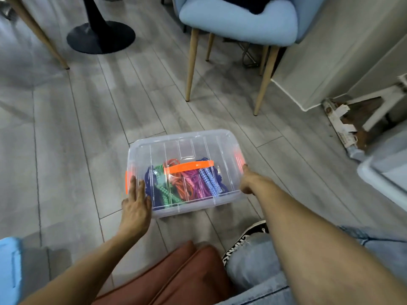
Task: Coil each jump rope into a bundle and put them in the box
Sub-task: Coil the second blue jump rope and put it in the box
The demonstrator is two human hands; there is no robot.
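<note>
At the far left edge I see a pale blue plastic object (10, 269) on the grey wood-plank floor (72, 133), and up at the top a tan wooden leg (37, 33) and the black round pedestal base (101, 37).

My left hand (136, 204) lies flat with straight fingers on the near-left corner of the clear plastic storage box (154, 148), just beside the orange side latch (126, 182). The hands are apart, one at each end of the box.

The box sits on the floor in front of me with its transparent lid (187, 146) on. An orange carry handle (189, 167) crosses the top of the lid. Through the plastic I make out the coiled jump ropes (187, 186) bundled side by side: dark blue, green patterned, orange, pink and purple, then blue-and-white patterned handles at the right.

Behind the box stands a light blue upholstered chair (240, 20) on tan wooden legs.

My right hand (247, 181) is at the box's right end, next to the second orange latch (239, 159), fingers curled around the edge there; the grip itself is partly hidden by my wrist.

Nearest me are a rust-red cushion (176, 276), my knee in light blue jeans (253, 260) and a black-and-white shoe (246, 238). At the far right, a grey wall base (319, 62) and a blurred white frame (374, 100).
</note>
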